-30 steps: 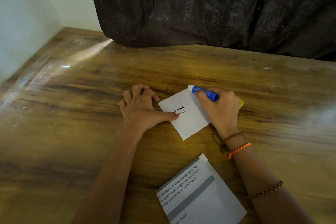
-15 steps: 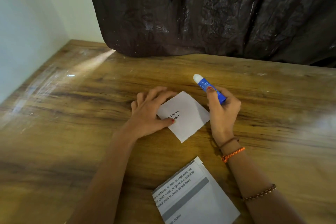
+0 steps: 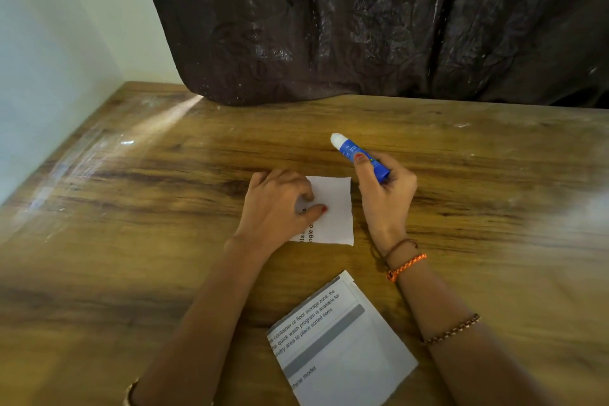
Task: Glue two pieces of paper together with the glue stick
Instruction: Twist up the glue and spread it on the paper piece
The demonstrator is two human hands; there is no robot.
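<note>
I see my right hand (image 3: 385,198) at frame centre closed around the uncapped blue glue stick (image 3: 359,155), lifted off the small white square paper (image 3: 334,211) that my left hand (image 3: 276,208) pins, fingers seemingly curled, to the wooden surface (image 3: 164,241), while the larger printed white sheet (image 3: 339,343) lies lower centre.

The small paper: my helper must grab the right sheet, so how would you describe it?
On the wooden table, look between the two hands. The small paper lies flat under the left hand, beside the right hand holding the glue stick. Unlike the bigger sheet nearer the person, it is squarish and mostly blank.
</note>
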